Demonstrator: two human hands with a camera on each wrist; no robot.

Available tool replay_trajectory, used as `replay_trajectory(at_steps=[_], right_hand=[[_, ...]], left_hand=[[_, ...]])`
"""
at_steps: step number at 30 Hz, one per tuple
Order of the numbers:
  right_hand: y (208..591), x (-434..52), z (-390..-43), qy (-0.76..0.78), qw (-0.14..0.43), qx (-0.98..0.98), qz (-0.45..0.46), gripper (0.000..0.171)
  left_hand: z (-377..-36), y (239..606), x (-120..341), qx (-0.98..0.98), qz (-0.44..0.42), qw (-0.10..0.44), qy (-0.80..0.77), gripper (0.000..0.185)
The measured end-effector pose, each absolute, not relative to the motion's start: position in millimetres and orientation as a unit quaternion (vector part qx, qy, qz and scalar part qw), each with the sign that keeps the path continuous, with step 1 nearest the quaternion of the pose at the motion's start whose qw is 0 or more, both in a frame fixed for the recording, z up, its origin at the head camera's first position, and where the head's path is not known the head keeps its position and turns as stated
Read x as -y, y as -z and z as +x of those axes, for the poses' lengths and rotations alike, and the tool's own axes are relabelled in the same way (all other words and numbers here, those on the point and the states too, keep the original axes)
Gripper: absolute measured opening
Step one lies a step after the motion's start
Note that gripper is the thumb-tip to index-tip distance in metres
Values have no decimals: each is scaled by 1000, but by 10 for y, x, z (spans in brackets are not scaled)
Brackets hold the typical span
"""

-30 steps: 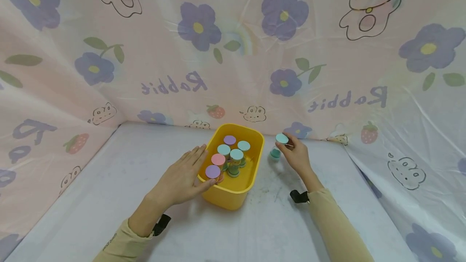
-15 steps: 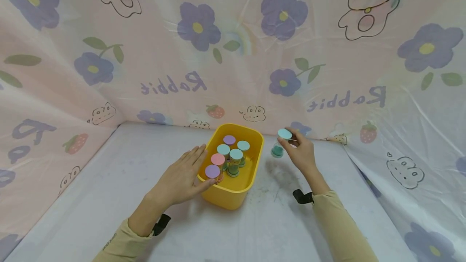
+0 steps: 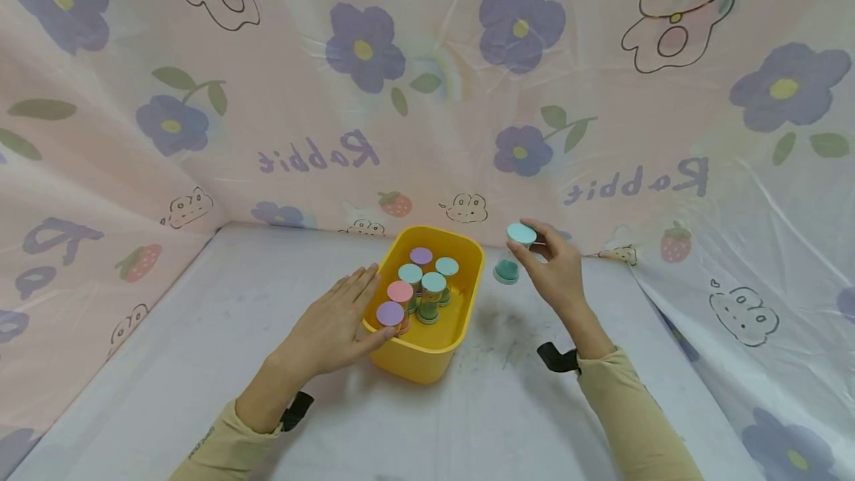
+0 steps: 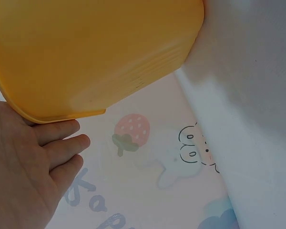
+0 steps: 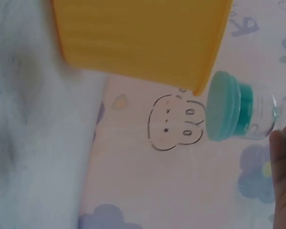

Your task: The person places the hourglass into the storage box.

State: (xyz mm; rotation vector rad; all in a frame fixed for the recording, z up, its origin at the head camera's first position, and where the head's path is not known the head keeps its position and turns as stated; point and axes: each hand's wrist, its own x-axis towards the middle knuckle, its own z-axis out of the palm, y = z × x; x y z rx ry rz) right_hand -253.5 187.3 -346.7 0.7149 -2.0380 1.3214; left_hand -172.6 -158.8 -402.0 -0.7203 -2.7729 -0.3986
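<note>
My right hand (image 3: 556,272) pinches a teal sand timer (image 3: 507,270) near its upper end, between thumb and fingers. The timer is upright and raised above the table, to the right of a yellow bin (image 3: 427,364). In the right wrist view, the timer's teal end cap (image 5: 221,106), teal sand and clear narrow-waisted body show, with the fingers partly out of frame. My left hand (image 3: 327,329) rests along the bin's left rim, its fingers straight. Inside the bin stand several sand timers, with purple (image 3: 390,313), pink (image 3: 400,292) and light blue (image 3: 433,283) tops.
A white cloth covers the table (image 3: 494,421). Behind it hangs a pink curtain (image 3: 427,162) printed with flowers and rabbits, which also rises at both sides. Dark smudges (image 3: 501,344) mark the cloth right of the bin.
My right hand has lifted the teal sand timer off the table, first slightly rightward, then higher. The left hand and the bin have stayed in place.
</note>
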Motion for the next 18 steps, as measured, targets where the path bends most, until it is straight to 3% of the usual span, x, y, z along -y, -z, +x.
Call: replay_trajectory(at_steps=[18], right_hand=[[3479, -1630, -2569, -502, 275, 723, 387, 50]], left_hand=[[-1710, 4006, 1591, 952, -248, 118, 137, 93]])
